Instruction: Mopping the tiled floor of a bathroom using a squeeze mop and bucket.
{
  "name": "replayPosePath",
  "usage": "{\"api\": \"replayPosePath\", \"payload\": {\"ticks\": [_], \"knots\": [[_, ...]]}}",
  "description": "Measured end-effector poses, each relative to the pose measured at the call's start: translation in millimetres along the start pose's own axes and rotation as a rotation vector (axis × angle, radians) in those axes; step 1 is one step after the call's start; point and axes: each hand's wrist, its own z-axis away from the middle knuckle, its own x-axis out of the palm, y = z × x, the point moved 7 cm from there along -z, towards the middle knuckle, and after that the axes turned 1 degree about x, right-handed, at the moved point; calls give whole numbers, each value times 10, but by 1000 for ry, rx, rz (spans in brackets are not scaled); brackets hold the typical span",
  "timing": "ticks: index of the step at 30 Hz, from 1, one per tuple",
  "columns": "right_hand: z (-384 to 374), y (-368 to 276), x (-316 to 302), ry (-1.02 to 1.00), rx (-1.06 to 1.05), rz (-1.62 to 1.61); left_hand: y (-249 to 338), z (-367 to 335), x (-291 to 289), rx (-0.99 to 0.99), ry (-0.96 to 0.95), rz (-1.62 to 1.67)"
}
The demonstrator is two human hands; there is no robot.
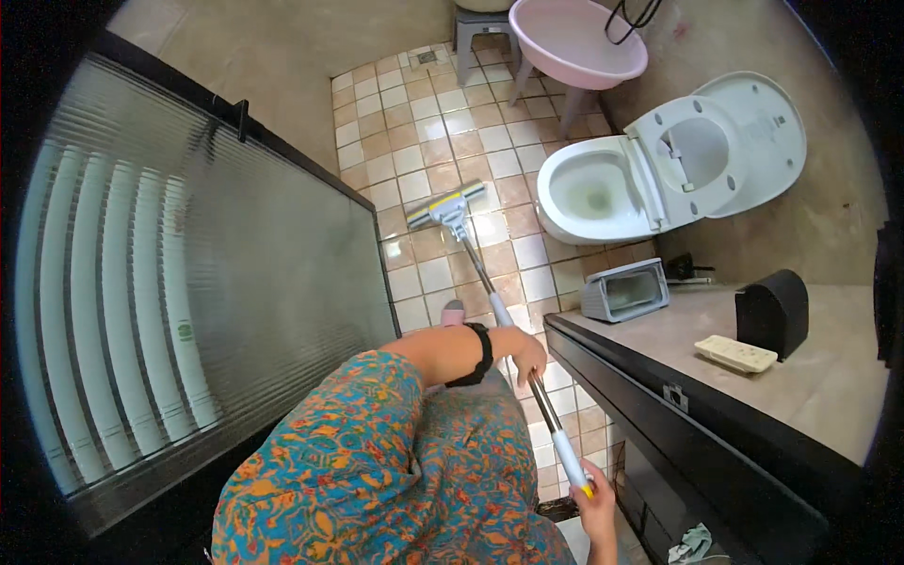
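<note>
A sponge mop (490, 290) with a silver and grey pole slants across the middle of the view. Its wide head (446, 206), grey with a yellow strip, rests on the brown and white tiled floor (411, 160). My left hand (529, 356), with a black band on its wrist, is closed round the middle of the pole. Lower down, near the yellow-marked end of the handle, my right hand (595, 493) grips the pole. A foot in a pink slipper (453, 313) shows beyond my left forearm.
Right of the mop stands a white toilet (556, 221) with its lid raised. A grey bin (603, 299) sits beside it. A pink basin (574, 73) on a stand and a grey stool (461, 38) are at the back. A ribbed glass door (282, 254) borders the left.
</note>
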Motion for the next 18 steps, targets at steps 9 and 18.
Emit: {"api": "replayPosePath", "payload": {"ticks": [9,18], "knots": [[-191,100,19,19,181,-297,-76,95,-220,-138,-117,-115],[-1616,-1066,638,5,105,-278,-1185,1362,-1199,-478,385,-225]]}}
